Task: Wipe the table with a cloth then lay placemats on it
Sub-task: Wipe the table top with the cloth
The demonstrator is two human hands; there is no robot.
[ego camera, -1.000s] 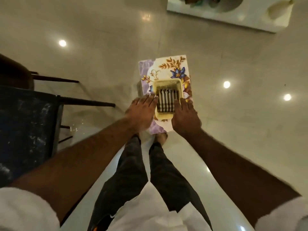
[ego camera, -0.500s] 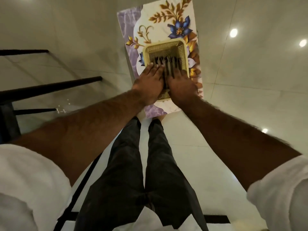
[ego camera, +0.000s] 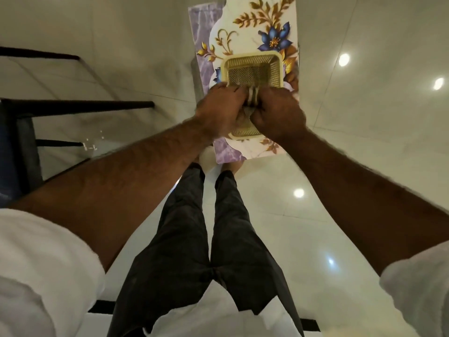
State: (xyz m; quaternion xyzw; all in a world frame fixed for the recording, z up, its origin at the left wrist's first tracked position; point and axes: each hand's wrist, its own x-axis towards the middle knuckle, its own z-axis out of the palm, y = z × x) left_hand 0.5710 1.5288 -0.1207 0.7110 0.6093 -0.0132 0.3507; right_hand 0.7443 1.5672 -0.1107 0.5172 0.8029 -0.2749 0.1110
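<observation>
There were two hands, left [ego camera: 222, 110] and right [ego camera: 277, 113], one basket [ego camera: 252, 69], one striped cloth [ego camera: 252, 94], one floral placemat [ego camera: 243, 32] and one dark chair [ego camera: 19, 132].

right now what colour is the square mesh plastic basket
Pale yellow basket, clearest in the head view.

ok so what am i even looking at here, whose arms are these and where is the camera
There is no machine here: these are a person's two bare arms. The one picture comes from a wide-angle camera worn on the person's head, looking down, so you also see dark trousers and white sleeves. Below stands a small floral-topped stand on a glossy tiled floor. On it sits a yellow mesh basket. The left hand and right hand meet over the basket's near end, both closed in a grip on a striped cloth, bunched between them. A dark chair frame shows at the left.
</observation>
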